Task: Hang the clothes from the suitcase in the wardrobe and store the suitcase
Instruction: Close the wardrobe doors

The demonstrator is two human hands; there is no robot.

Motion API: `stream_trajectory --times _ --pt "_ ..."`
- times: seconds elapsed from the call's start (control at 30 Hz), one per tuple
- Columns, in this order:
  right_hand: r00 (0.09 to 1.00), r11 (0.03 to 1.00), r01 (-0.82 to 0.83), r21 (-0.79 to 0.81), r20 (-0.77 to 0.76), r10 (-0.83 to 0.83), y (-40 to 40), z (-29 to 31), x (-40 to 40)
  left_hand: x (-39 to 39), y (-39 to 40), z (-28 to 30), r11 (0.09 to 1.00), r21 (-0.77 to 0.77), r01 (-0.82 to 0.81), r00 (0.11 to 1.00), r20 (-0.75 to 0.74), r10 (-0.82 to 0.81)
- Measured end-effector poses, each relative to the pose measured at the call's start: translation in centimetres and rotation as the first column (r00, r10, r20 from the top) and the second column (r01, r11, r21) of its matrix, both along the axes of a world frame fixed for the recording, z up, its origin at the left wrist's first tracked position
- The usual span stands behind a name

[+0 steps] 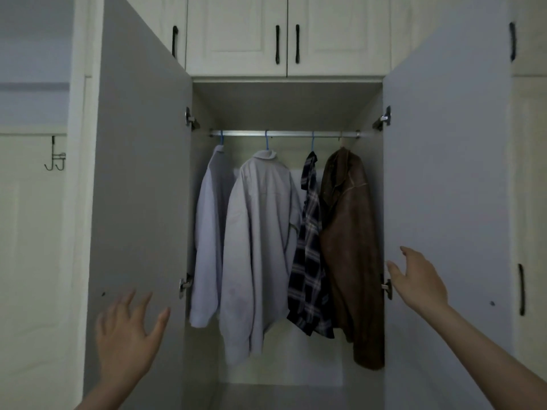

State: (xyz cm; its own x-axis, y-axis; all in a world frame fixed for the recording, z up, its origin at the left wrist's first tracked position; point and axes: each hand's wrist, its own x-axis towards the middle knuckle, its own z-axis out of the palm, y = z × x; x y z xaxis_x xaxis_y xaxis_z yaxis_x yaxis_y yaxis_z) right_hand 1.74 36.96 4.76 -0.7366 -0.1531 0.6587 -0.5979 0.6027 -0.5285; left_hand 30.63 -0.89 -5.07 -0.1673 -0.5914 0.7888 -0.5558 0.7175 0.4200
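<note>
A: Head view first — the clothes are on the rail (284, 133) inside the open wardrobe (284, 105). From the left: a pale shirt (208, 232), a second pale shirt (260, 247), a plaid shirt (307, 261) and a brown jacket (349, 247), each on its own hanger and hanging free of the floor.

B: And the suitcase?

A: Not in view, so I cannot say where it stands or whether anything is left in it.

B: The hands?

A: Both are empty with fingers spread. The left hand (127, 332) is raised in front of the left door (139, 202); the right hand (417, 279) reaches toward the inner edge of the right door (444, 202), close to the lower hinge (387, 287). Whether either actually touches its panel I cannot tell.

B: So the step is shutting the doors?

A: That is my reading — four garments up, both palms at the doors. To do it well, I would press flat on the panels away from the hinge side, keep the right fingertips clear of that hinge gap, and swing both leaves together. The jacket hangs nearest the right opening, so its sleeve is the thing most likely to get caught; it is worth a look before the door meets the frame.

B: Anything around it?

A: Upper cabinet doors (236, 34) with dark handles above, and a hook (55, 159) hung on a door off to the left.
</note>
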Motion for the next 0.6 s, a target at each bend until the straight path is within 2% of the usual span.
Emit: stream_trajectory --times 0.23,0.6 --pt "0.993 0.995 0.102 -0.005 -0.066 -0.102 3.9 0.7 0.4 2.7 1.0 0.6 0.994 0.018 -0.103 0.992 -0.075 0.104" --pt "0.984 0.980 0.178 -0.086 0.034 -0.176 7.5 0.0 1.7 4.8 2.1 3.0 0.985 0.173 -0.022 0.996 -0.082 0.036"
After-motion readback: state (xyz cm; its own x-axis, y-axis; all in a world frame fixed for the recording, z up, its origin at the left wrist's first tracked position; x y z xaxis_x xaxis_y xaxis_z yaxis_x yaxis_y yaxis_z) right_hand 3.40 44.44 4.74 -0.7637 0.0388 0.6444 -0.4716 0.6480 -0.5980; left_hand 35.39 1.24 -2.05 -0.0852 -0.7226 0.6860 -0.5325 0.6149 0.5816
